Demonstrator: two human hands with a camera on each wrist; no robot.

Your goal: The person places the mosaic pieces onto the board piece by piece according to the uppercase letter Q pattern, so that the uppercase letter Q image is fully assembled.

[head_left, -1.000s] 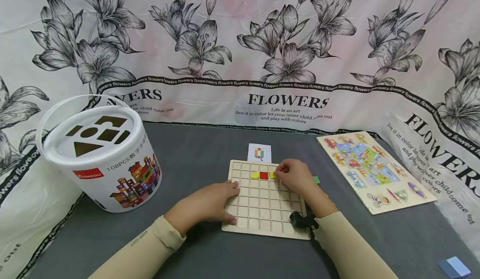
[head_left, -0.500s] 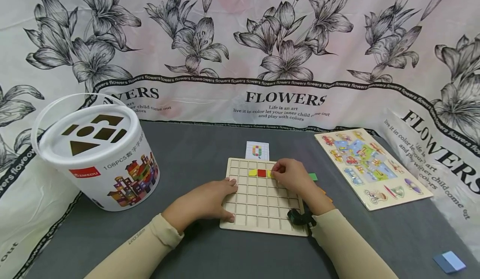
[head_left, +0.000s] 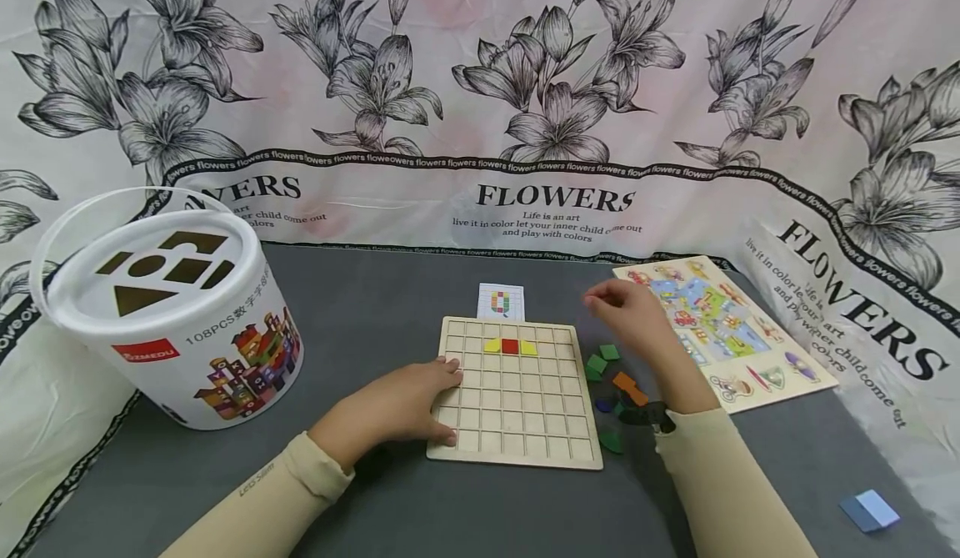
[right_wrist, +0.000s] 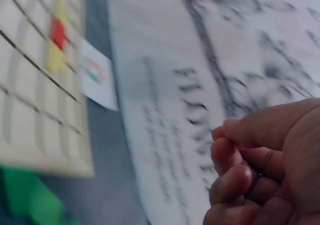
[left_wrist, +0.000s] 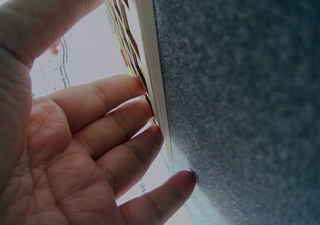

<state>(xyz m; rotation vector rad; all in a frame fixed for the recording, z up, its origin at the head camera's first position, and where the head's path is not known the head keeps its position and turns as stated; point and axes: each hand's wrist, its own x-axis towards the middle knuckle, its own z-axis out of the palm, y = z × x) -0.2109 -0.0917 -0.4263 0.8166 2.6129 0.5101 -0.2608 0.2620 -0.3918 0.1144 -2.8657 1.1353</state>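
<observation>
A wooden grid board (head_left: 517, 408) lies in the middle of the table. Near its far edge sit a red square piece (head_left: 510, 347) and a yellow piece (head_left: 492, 345) on its left, with another yellow piece (head_left: 528, 349) on its right. My left hand (head_left: 397, 399) rests along the board's left edge, its extended fingers (left_wrist: 122, 120) touching the side in the left wrist view. Beyond the board's right edge my right hand (head_left: 626, 316) hovers, fingers curled and thumb meeting the index finger. Nothing shows between those fingertips (right_wrist: 225, 150) in the right wrist view.
Green blocks (head_left: 596, 364), orange blocks (head_left: 630, 387) and a blue piece (head_left: 603, 406) lie right of the board. A patterned card (head_left: 500, 301) touches its far edge. Around stand a white bucket (head_left: 262, 374), a picture puzzle board (head_left: 750, 383) and light blue blocks (head_left: 870, 510).
My right hand has left the right-hand yellow piece on the board and moved right, uncovering the loose blocks. The left hand keeps its place on the board; the head view has shifted slightly.
</observation>
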